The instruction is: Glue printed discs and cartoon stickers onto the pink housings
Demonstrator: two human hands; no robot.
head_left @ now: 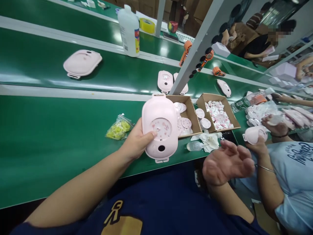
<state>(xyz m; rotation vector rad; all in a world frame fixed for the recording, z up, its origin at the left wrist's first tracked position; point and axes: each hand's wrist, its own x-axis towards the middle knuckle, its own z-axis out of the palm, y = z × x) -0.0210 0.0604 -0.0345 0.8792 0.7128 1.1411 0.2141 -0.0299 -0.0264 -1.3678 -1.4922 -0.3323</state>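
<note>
My left hand (137, 142) grips a pink plastic shell (160, 127) and holds it upright above the green table edge, thumb resting on its round flowered disc. The shell has a dark hole below the disc. My right hand (227, 163) hovers to the right, palm up, fingers spread, holding nothing. Just behind the shell stands a cardboard box (193, 116) of round flowered discs, with a second box (217, 112) of discs beside it.
A yellow-filled plastic bag (119, 127) lies left of the shell. More pink shells (81, 63) ride the conveyor belt behind. A white bottle (129, 31), tape roll (147, 25) and orange tools (185, 52) stand farther back. A co-worker's hands (259, 143) hold a pink part at right.
</note>
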